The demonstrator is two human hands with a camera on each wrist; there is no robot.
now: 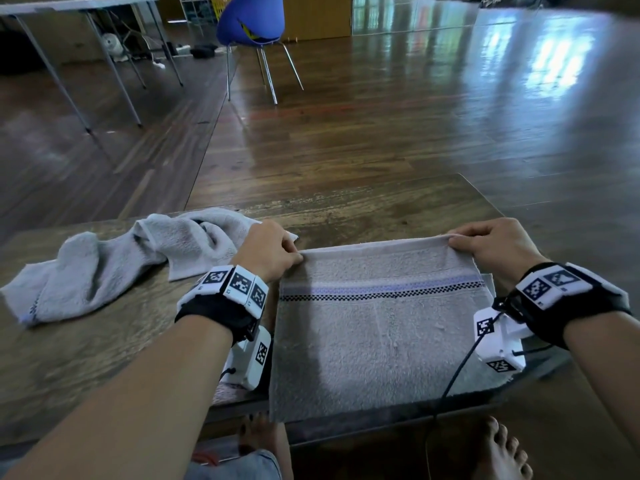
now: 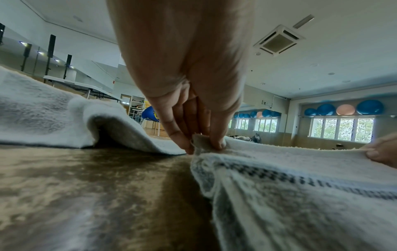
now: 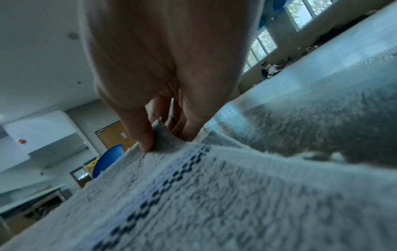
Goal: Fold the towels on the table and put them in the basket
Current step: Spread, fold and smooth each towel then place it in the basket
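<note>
A grey towel with a blue and black checked stripe lies flat on the wooden table, its near edge hanging over the front. My left hand pinches its far left corner between thumb and fingers. My right hand pinches the far right corner the same way. The far edge is stretched between both hands, just above the table. A second grey towel lies crumpled on the table to the left, also seen in the left wrist view. No basket is in view.
Beyond the table is a wooden floor with a blue chair and a white folding table at the far left. My bare feet show below the table's front edge. A black cable runs from my right wrist across the towel.
</note>
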